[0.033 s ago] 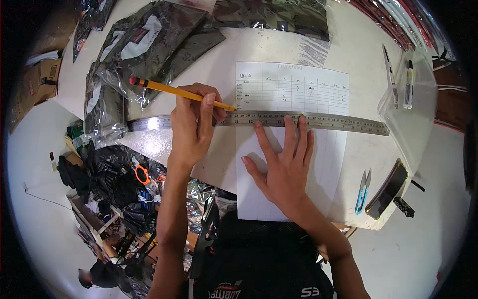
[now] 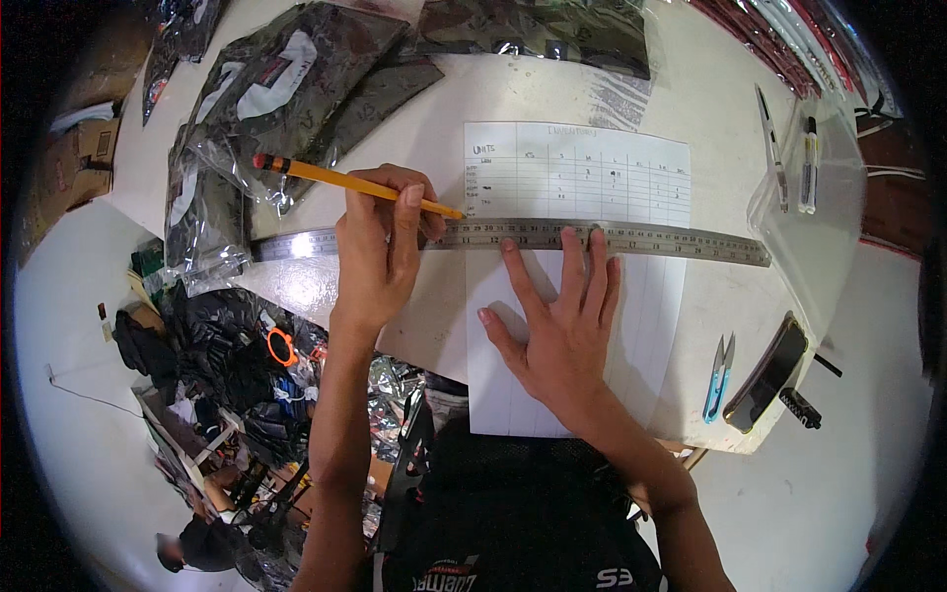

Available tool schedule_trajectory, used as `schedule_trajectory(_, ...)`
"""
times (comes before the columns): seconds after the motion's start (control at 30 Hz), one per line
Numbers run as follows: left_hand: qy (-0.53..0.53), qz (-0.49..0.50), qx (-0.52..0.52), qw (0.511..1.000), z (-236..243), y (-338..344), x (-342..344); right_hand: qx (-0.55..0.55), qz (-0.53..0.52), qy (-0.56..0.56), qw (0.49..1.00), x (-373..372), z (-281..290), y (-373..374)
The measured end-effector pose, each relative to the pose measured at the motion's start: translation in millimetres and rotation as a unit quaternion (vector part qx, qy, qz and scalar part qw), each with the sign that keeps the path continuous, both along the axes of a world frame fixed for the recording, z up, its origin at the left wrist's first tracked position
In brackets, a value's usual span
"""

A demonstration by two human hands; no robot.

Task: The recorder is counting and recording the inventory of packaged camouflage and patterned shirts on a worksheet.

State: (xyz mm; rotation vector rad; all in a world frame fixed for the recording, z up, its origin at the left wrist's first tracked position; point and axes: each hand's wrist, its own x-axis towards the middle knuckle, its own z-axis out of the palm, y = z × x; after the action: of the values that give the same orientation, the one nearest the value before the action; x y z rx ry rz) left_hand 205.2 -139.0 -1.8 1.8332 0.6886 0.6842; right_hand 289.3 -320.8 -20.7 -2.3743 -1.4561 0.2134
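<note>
Pinched in my left hand is a yellow pencil with a reddish eraser end. Its tip meets the left edge of a white sheet, just above a long metal ruler. My right hand lies with fingers spread across the lower part of the sheet, its fingertips on the ruler. Above the ruler, a hand-drawn table of rows and columns with handwritten entries covers the sheet. The ruler lies across the sheet, and my left hand covers part of it.
Dark garments in clear plastic bags lie at the table's far left, another bagged garment at the back. Thread snips, a phone, a marker and a slim pen-like tool are on the right. Black plastic bags crowd the lower left.
</note>
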Motion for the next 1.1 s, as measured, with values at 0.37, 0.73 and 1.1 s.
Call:
schedule_trajectory(0.37, 0.031, -0.051, 0.01, 0.998, 3, -5, 15, 0.006, 0.0, 0.023, 1.0, -1, -3, 0)
schedule_trajectory(0.73, 0.026, -0.215, 0.033, 0.976, 3, -9, 64, 0.04, -0.018, 0.042, 0.998, 0, -5, 0)
schedule_trajectory(1.1, 0.065, -0.304, 0.058, 0.949, 9, -27, 113, 0.074, -0.025, 0.047, 0.996, -2, -9, -1)
